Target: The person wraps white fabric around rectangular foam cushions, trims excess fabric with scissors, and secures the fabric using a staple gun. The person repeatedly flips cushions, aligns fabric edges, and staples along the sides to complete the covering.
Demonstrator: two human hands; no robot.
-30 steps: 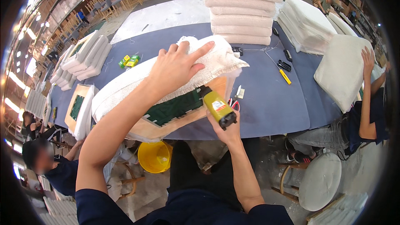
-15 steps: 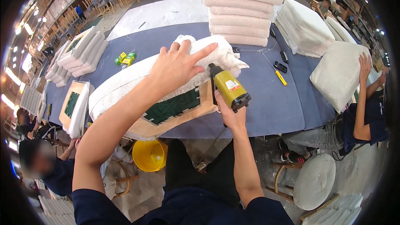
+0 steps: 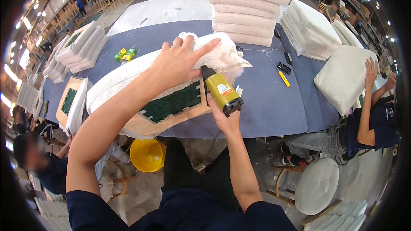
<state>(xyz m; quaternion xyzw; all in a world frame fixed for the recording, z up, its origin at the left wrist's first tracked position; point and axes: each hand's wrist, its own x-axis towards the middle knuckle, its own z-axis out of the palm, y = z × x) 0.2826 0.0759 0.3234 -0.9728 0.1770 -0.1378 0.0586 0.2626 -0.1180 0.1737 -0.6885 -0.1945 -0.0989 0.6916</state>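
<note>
A seat cushion (image 3: 115, 83) in off-white woven fabric stands tilted on the blue-covered table in front of me. Its wooden underside frame (image 3: 136, 125) and dark green webbing (image 3: 171, 105) face my body. My left hand (image 3: 180, 62) lies over the cushion's top edge, fingers spread, pressing the fabric. In my right hand (image 3: 225, 119) is an olive-yellow staple gun (image 3: 221, 89), its dark nose by the frame's edge near my left thumb. Whether the nose touches the wood I cannot tell. Loose frayed fabric (image 3: 233, 57) hangs at the cushion's right end.
Stacked cushions (image 3: 244, 15) rise behind the work, with more at left and right. Yellow-handled tool (image 3: 284, 78), black clips (image 3: 284, 67) and small green-yellow boxes (image 3: 125, 54) lie on the table (image 3: 274, 111). Below stands a yellow bucket (image 3: 147, 155). A co-worker (image 3: 370, 119) handles a cushion at right; another sits left.
The staple gun and my right hand have shifted left along the frame, closer to my left thumb. My left hand keeps its spread hold on the fabric. The whole view has shifted slightly.
</note>
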